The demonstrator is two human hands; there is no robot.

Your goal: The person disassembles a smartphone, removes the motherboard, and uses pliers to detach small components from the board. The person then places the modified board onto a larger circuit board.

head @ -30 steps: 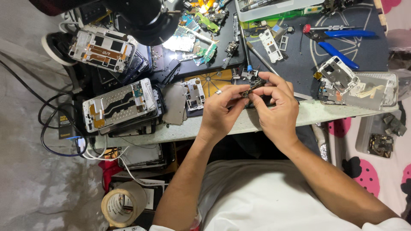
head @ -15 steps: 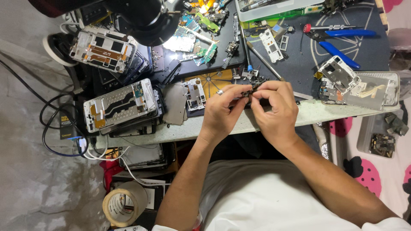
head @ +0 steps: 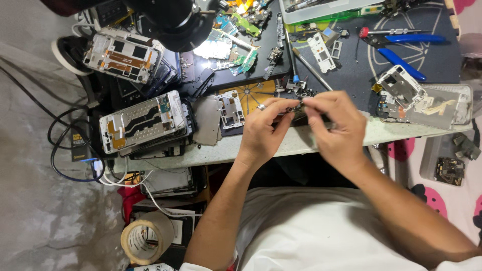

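Both my hands meet over the front edge of a cluttered repair bench [head: 301, 143]. My left hand [head: 263, 131], with a ring on one finger, pinches one end of a small dark phone part [head: 296, 108]. My right hand [head: 336, 125] pinches the other end with thumb and forefinger. The part is mostly hidden by my fingers. A small white phone frame [head: 230, 108] lies just left of my left hand.
Stripped phone frames [head: 143, 120] [head: 123, 52] lie stacked at the left. Blue-handled cutters [head: 401, 47] and a clear tray [head: 432, 105] with a phone frame sit at the right. A black microscope head [head: 173, 22] hangs at top. Tape roll [head: 145, 238] and cables lie on the floor.
Both hands stay joined on the small part; my fingers have shifted slightly on it, the right hand turning a little. Nothing else on the bench has moved.
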